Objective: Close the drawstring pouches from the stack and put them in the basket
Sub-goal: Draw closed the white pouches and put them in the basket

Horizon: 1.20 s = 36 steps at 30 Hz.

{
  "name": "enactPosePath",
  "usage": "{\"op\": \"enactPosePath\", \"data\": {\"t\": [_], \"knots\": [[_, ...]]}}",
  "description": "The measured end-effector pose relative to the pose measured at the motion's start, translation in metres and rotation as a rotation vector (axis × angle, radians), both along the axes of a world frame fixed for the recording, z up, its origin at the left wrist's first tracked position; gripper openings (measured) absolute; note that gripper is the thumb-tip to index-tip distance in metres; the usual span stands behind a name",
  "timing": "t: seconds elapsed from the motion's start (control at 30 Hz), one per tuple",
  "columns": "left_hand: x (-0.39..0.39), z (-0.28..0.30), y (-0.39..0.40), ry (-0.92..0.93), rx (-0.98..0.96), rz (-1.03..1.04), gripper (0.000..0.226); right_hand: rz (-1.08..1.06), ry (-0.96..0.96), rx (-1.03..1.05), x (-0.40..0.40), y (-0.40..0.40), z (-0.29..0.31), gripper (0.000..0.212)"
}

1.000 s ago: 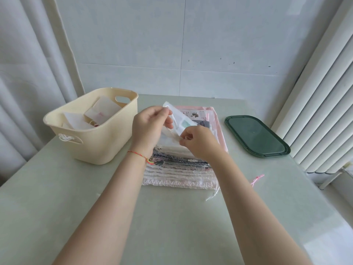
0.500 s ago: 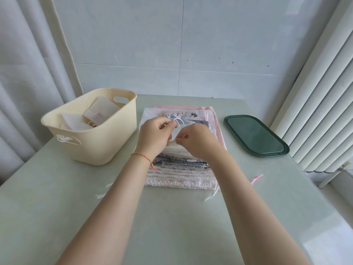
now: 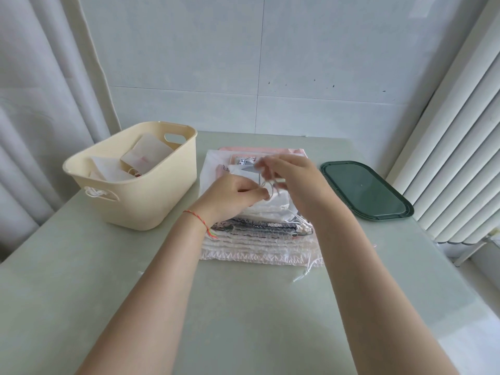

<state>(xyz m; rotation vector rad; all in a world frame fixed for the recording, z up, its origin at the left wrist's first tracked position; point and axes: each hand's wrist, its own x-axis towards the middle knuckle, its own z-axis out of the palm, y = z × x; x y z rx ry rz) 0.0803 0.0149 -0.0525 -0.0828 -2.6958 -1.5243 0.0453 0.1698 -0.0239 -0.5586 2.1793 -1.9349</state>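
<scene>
Since half a second earlier, your right hand drew right, pulling the cord, while your left hand pinched the white pouch atop the stack, right of the basket. Cinching was underway; next, carry it across.

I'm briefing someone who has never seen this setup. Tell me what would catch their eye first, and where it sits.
First, the two hands at the centre: the left hand and right hand both pinch the cord of a small white pouch over the stack of pouches. Next, the cream basket to the left, with pale pouches already inside. Last, the dark green lid lying flat on the right.
</scene>
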Motion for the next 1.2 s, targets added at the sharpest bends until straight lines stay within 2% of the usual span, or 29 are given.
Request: {"op": "enactPosePath", "data": {"t": [0.07, 0.1, 0.23, 0.4, 0.5, 0.63, 0.77, 0.83, 0.93, 1.03, 1.2], "knots": [[0.0, 0.0, 0.0, 0.044, -0.004, 0.021, 0.025, 0.001, 0.024, -0.154, 0.001, -0.003, 0.001, 0.027], [-0.001, 0.0, 0.0, 0.053, 0.027, 0.035, 0.027, -0.001, 0.054, -0.164, 0.0, -0.003, 0.0, 0.032], [0.0, 0.0, -0.003, 0.027, 0.187, 0.033, 0.034, -0.008, 0.13, 0.124, 0.0, -0.006, -0.009, 0.03], [-0.001, -0.001, -0.007, 0.023, 0.192, 0.054, 0.037, 0.053, 0.175, 0.326, -0.003, -0.001, -0.009, 0.015], [-0.003, -0.001, -0.011, 0.046, 0.244, 0.093, 0.034, -0.001, 0.212, 0.449, -0.006, 0.007, -0.005, 0.013], [-0.006, -0.005, -0.017, 0.144, 0.23, 0.181, 0.022, -0.193, 0.242, 0.536, -0.017, 0.017, -0.007, 0.031], [-0.006, -0.005, -0.015, 0.167, 0.195, 0.175, 0.023, -0.206, 0.31, 0.739, -0.017, 0.016, -0.01, 0.038], [-0.005, -0.004, -0.01, 0.155, 0.22, 0.143, 0.023, -0.206, 0.388, 0.657, -0.013, 0.01, -0.01, 0.033], [-0.003, -0.003, -0.005, 0.157, 0.294, 0.11, 0.022, -0.105, 0.366, 0.467, -0.007, 0.001, -0.009, 0.027], [-0.003, -0.002, -0.003, 0.157, 0.378, 0.086, 0.02, -0.042, 0.34, 0.499, -0.006, -0.004, -0.011, 0.02], [-0.004, -0.004, -0.004, 0.116, 0.466, 0.12, 0.017, -0.114, 0.347, 0.479, -0.011, -0.003, -0.014, 0.01]]}}
